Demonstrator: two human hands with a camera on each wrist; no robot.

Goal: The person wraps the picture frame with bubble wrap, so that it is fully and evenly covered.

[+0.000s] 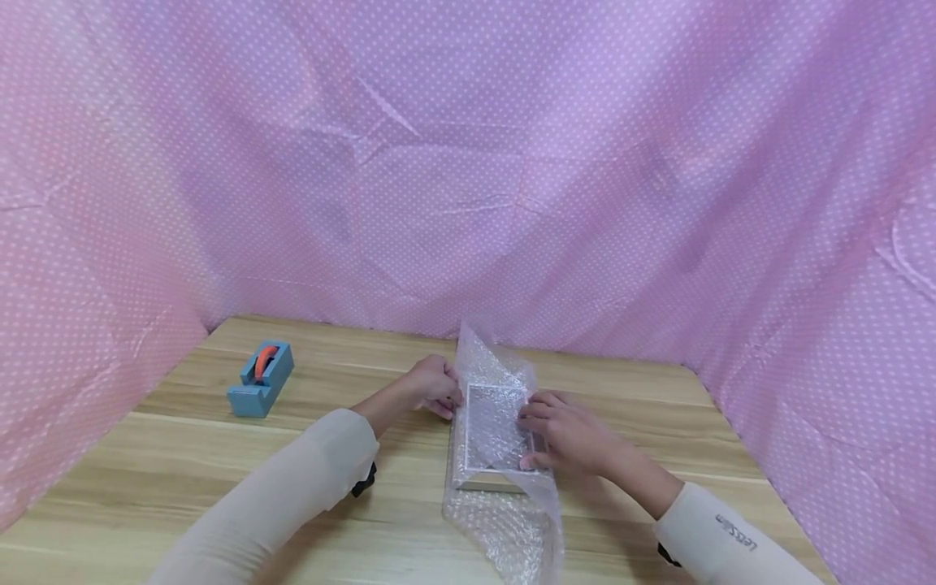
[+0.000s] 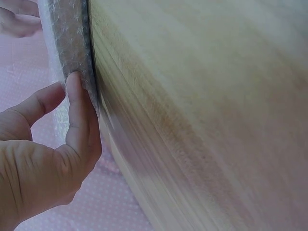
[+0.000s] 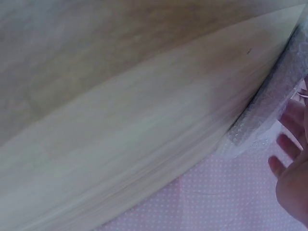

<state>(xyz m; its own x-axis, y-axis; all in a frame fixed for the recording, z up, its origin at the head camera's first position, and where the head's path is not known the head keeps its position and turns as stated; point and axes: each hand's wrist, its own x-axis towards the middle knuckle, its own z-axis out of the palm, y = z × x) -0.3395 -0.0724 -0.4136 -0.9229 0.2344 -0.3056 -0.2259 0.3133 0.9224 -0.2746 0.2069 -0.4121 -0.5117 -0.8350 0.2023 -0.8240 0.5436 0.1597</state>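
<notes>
A rectangular frame with a white border point(image 1: 493, 473) lies on the table, covered by clear bubble wrap point(image 1: 497, 520). The wrap extends past the frame at its near end and stands up in a loose point at its far end. My left hand point(image 1: 436, 385) is at the frame's left edge. In the left wrist view its fingertips point(image 2: 74, 82) touch the wrapped side, the thumb close by. My right hand point(image 1: 566, 431) rests on the wrap over the frame's right edge, fingers spread. The right wrist view catches only part of this hand point(image 3: 293, 178) beside the wrap.
A blue tape dispenser point(image 1: 252, 400) with an orange roll core point(image 1: 265, 362) stands at the left of the wooden table point(image 1: 351, 374). Pink dotted cloth point(image 1: 468, 179) hangs behind the table and along both sides.
</notes>
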